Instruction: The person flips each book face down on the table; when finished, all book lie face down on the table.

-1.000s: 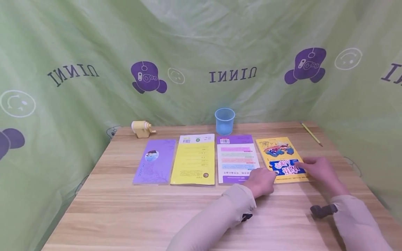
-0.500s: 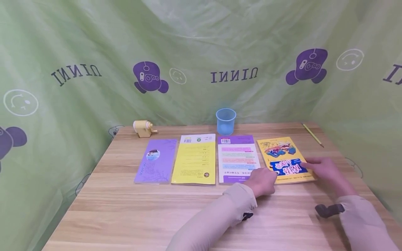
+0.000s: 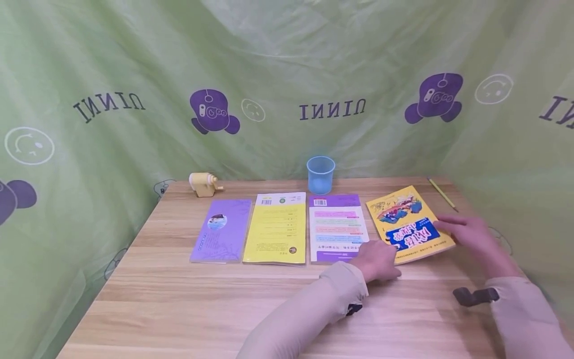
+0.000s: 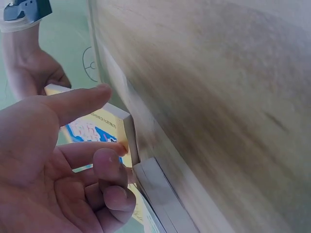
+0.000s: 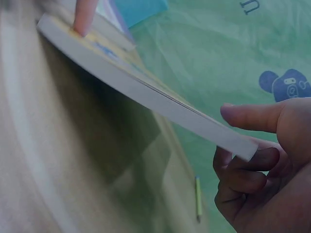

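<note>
The orange-yellow paperback book [image 3: 410,224] with a blue title panel lies at the right of the row, its right side raised off the table. My right hand [image 3: 475,239] holds that raised edge; the right wrist view shows fingers curled beneath the book's corner and the thumb above the cover. At the near left corner, my left hand [image 3: 375,262] touches the cover with its index finger. In the left wrist view, the left thumb [image 4: 80,103] stands apart from the book and the other fingers are bent. Beside this hand lies a purple-and-white book [image 3: 338,227].
A yellow book [image 3: 275,234] and a purple book [image 3: 221,232] lie farther left on the wooden table [image 3: 179,304]. Along the back stand a yellow pencil sharpener [image 3: 204,184] and a blue cup [image 3: 320,175]. A pencil [image 3: 442,194] lies at the far right.
The orange-yellow book's right side has risen and the book has turned slightly, with my right hand lifting its edge. My left hand has stayed near the same corner, its thumb now spread away.
</note>
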{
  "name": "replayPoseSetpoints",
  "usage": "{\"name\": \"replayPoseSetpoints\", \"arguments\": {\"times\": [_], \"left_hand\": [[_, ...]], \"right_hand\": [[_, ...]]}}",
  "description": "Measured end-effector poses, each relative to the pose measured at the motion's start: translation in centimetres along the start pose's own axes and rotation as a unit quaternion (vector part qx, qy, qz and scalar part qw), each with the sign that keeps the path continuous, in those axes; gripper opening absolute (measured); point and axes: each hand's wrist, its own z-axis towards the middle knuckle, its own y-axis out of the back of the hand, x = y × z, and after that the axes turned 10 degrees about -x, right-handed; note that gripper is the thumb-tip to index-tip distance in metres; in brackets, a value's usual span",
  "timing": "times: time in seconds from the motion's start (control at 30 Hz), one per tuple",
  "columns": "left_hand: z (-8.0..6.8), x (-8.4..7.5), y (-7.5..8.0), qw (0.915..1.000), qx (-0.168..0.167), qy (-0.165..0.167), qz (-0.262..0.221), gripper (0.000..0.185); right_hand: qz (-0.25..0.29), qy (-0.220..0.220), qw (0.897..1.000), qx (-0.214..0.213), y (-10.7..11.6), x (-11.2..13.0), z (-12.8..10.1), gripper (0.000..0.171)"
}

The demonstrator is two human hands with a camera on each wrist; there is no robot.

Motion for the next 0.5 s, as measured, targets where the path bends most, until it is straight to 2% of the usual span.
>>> {"name": "replayPoseSetpoints", "arguments": {"times": [0.13, 0.4, 0.47, 0.5], "left_hand": [[0.0, -0.2, 0.0, 0.9999, 0.004, 0.011, -0.005, 0.040], [-0.2, -0.4, 0.0, 0.9994, 0.008, 0.022, -0.024, 0.045], [-0.1, -0.6, 0.0, 0.9995, 0.005, 0.020, -0.025, 0.044], [0.0, -0.7, -0.1, 0.9995, 0.003, 0.019, -0.025, 0.043]], "right_hand": [[0.026, -0.012, 1.000, -0.011, 0.3, 0.9, -0.4, 0.083], [0.051, -0.001, 0.998, -0.025, 0.7, 1.8, -1.0, 0.083], [0.075, 0.003, 0.997, -0.023, 0.7, 1.9, -1.1, 0.075], [0.089, 0.006, 0.996, -0.023, 0.7, 1.9, -1.1, 0.064]]}}
